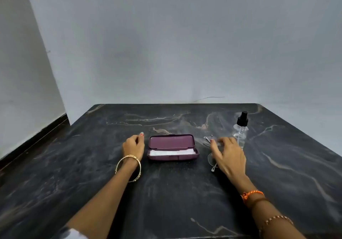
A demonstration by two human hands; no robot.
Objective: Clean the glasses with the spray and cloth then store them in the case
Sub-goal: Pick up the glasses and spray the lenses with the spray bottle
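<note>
My right hand hovers over the glasses on the counter, fingers spread and empty; my left hand rests loosely curled beside the open case, cloth inside. Pressing flat could smear or bend them, and a swing outward could topple the spray.

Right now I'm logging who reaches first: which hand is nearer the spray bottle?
Right. The right hand is spread over the glasses, just left of the spray bottle. The left hand rests beyond the open case, much farther away.
</note>
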